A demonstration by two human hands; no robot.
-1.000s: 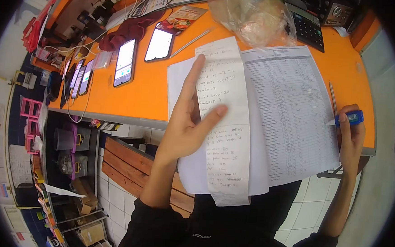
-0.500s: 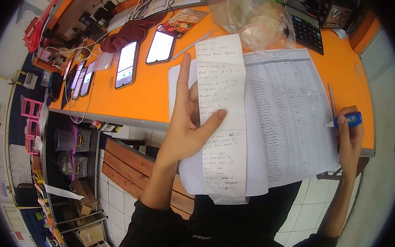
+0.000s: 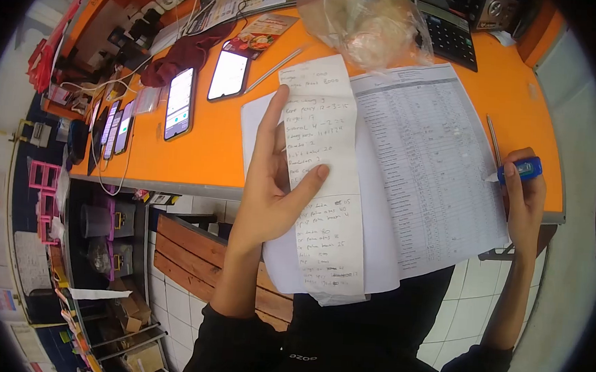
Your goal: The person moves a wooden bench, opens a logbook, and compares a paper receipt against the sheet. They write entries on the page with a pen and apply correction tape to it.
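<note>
A long strip of handwritten paper (image 3: 324,147) is in my left hand (image 3: 277,191), with my thumb across its front and the other fingers at its left edge and behind. Beneath the strip lie white sheets (image 3: 377,225). A printed table sheet (image 3: 429,160) spreads to the right, its lower part past the desk edge. My right hand (image 3: 526,200) is closed around a blue correction pen (image 3: 523,170), whose white tip points left at the sheet's right edge. A pen (image 3: 494,139) lies just above that hand.
Phones with lit screens, among them one (image 3: 180,104) and another (image 3: 228,72), lie on the orange desk (image 3: 212,133). A plastic bag (image 3: 369,30) and a calculator (image 3: 447,35) are at the back. A wooden bench (image 3: 184,254) stands below left.
The whole view has shifted, so desk items sit slightly further left. My left index finger has bent back onto the strip's edge since half a second ago. My right hand still holds the correction pen.
</note>
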